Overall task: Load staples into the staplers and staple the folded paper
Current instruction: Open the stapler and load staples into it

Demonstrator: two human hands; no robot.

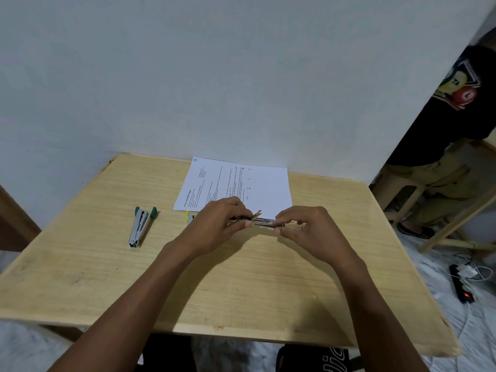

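Holding the stapler [264, 222] crosswise: gripping its dark end in the left hand [218, 224], pinching its metal end with the right hand [306, 226].

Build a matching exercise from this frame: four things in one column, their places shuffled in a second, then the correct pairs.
Things
1. green-tipped stapler
2. printed sheet
3. metal stapler
4. power strip

Places
A. on the floor, right of the table
B. pinched between the left hand and the right hand
C. lying alone on the table's left part
D. flat at the table's far edge

Pairs: 1-C; 2-D; 3-B; 4-A
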